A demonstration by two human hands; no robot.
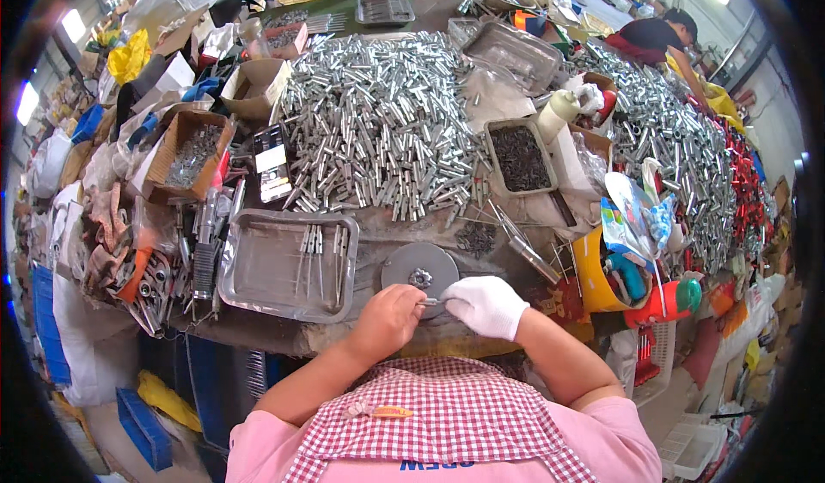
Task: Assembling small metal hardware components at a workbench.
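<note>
My bare left hand is closed in a pinch on a small silver metal pin. The pin's other end meets the fingertips of my right hand, which wears a white glove and is closed too. Just beyond my fingers lies a round grey disc with a little cluster of shiny metal pieces at its middle. To the left, a clear plastic tray holds several thin-shafted metal rods. A large heap of silver metal sleeves spreads over the table beyond the disc.
Right of the heap stands a tub of small dark parts. A yellow bucket and a red bottle stand near the right edge. On the left are a cardboard box, a phone and tools. Two people work farther off.
</note>
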